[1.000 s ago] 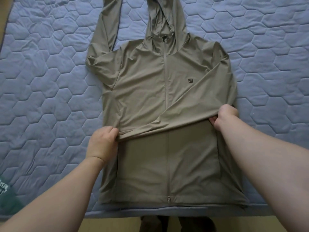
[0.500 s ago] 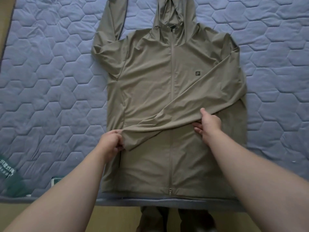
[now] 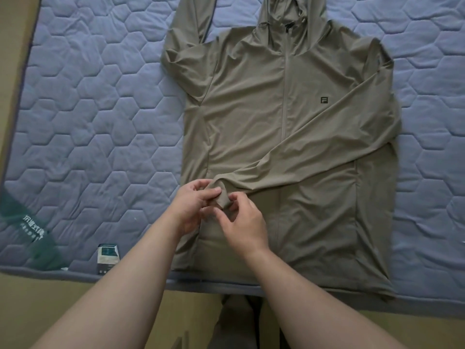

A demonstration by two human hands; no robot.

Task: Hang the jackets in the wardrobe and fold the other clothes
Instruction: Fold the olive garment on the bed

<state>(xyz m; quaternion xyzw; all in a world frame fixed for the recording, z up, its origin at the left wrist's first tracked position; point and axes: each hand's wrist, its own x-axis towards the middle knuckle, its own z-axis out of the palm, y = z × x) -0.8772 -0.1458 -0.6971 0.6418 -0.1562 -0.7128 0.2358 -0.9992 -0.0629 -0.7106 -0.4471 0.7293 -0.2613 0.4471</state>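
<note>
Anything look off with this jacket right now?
Nothing damaged. The sleeves are uneven: one sleeve lies folded across the jacket, its cuff pinched by the left hand and right hand; the other sleeve bends up beside the hood, out of frame. A box sits at the mattress edge.

open mattress (image 3: 100,122) left of jacket (image 3: 251,109), box (image 3: 108,258) and green bag (image 3: 27,238) near edge

The jacket (image 3: 289,127) is thin, smooth olive cloth with a faint sheen and fine creases. The mattress (image 3: 88,117) is matt blue-grey cloth, quilted in hexagons. At seven o'clock, a small glossy label (image 3: 108,258).
</note>
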